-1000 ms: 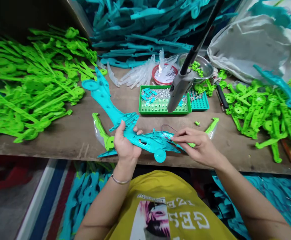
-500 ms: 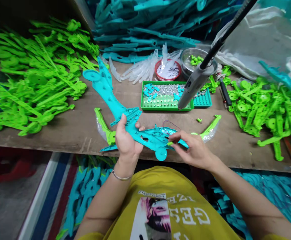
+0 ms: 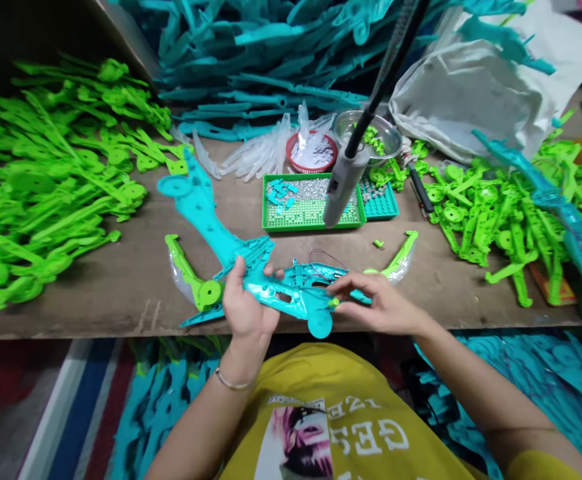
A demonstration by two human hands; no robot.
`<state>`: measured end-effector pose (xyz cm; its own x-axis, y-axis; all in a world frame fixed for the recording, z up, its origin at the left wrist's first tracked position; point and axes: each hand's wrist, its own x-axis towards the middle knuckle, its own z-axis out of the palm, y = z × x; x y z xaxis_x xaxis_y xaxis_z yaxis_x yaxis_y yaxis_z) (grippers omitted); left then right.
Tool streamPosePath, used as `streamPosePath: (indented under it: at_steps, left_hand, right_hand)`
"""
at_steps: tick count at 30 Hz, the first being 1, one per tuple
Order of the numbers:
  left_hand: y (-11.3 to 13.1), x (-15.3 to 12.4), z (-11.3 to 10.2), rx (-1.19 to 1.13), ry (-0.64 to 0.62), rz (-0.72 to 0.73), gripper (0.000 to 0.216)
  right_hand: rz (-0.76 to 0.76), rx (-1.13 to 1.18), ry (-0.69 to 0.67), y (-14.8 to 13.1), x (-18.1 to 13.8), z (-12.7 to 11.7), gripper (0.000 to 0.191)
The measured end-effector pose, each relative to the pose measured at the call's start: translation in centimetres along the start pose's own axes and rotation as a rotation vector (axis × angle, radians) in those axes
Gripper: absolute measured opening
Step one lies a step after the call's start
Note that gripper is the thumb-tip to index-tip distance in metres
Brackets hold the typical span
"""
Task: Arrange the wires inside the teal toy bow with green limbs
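My left hand (image 3: 251,303) grips a teal plastic shell (image 3: 298,305) at its middle, thumb on top. The shell is tilted, its broad end up to the left and a round disc at its lower right. My right hand (image 3: 378,303) pinches a small bright green plastic piece (image 3: 333,303) against the shell's right end. Behind it lies a second teal shell (image 3: 315,271) with thin wires, partly hidden. Curved green arms with clear plastic lie at either side, a left arm (image 3: 183,263) and a right arm (image 3: 401,259).
A green tray (image 3: 315,229) holds screws and teal bits, beside a teal tray (image 3: 381,215). An electric screwdriver (image 3: 345,183) hangs over them. Behind stand a red basket (image 3: 311,167) and a metal bowl (image 3: 391,137). Green parts are heaped left (image 3: 61,187) and right (image 3: 501,207).
My right hand has brought the green piece from just off the shell's edge onto its right end. The shell has tilted slightly in my left hand. The camera view has shifted right.
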<state>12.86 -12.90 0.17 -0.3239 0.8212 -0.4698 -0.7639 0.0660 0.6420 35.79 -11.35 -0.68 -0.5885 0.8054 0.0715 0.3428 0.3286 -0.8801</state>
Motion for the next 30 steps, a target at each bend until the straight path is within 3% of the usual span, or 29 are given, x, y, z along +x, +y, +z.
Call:
streamPosePath:
  at_steps: [4, 8, 11, 14, 17, 20, 24, 30]
  left_hand:
    - [-0.7, -2.0, -0.9, 0.064, -0.041, 0.087, 0.055]
    - [-2.1, -3.5, -2.1, 0.061, -0.099, -0.003, 0.052]
    - [-3.3, -3.9, -2.9, 0.044, -0.087, -0.025, 0.034]
    - [-4.0, -4.1, -3.7, 0.053, -0.111, -0.036, 0.041]
    - [-4.3, -4.5, -4.1, 0.02, -0.149, -0.039, 0.045]
    - [-4.5, -4.9, -3.9, -0.007, -0.154, -0.074, 0.044]
    - [-5.2, -5.3, -3.5, 0.099, -0.101, -0.068, 0.044]
    - [-6.8, -5.3, -4.9, 0.241, -0.112, 0.038, 0.033]
  right_hand:
    - [0.263, -0.461, 0.224, 4.4, 1.1, -4.5, 0.024]
    - [0.344, -0.835, 0.118, 8.7, 1.9, -6.0, 0.03]
    - [0.296, -0.898, 0.1, 9.1, 2.1, -5.5, 0.033]
    - [0.111, -0.731, 0.217, 6.6, 2.5, -4.4, 0.029]
    - [-0.151, -0.43, 0.31, 2.4, 3.5, -2.6, 0.021]
    - [-0.316, -0.206, 0.309, -1.5, 5.6, -0.1, 0.019]
    - [-0.385, -0.076, 0.358, -3.7, 9.4, 3.0, 0.018]
    - [-0.361, 0.02, 0.386, -4.0, 12.2, 5.5, 0.013]
